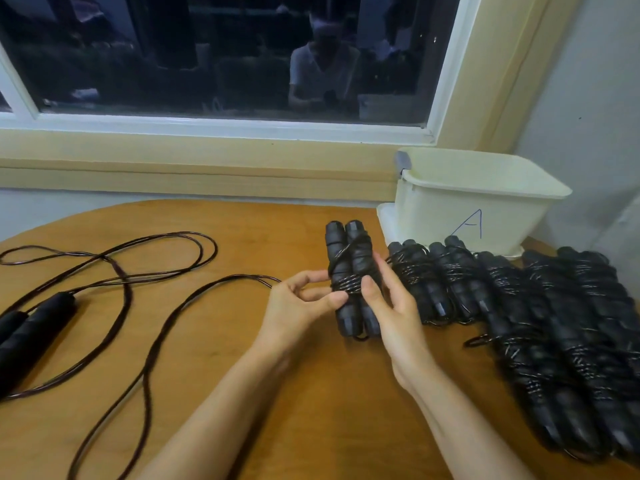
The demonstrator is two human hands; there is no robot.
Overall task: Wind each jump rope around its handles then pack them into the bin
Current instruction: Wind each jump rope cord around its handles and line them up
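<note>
My right hand (391, 306) grips a pair of black jump rope handles (349, 258) held side by side, with a few turns of thin dark cord wound round their middle. My left hand (298, 303) pinches that cord just left of the handles. The loose cord (194, 299) trails left from it across the wooden table (311, 393). A second, unwound rope's handles (34, 327) lie at the left edge among cord loops. Several wound ropes (554, 313) lie in a row at the right. The cream bin (474, 202), marked with an A, stands at the back right.
A window with a pale sill runs along the wall behind the table. The bin stands on a flat cream lid (384, 216) in the corner by a grey wall. Loose cord loops (114, 271) cover the left part of the table.
</note>
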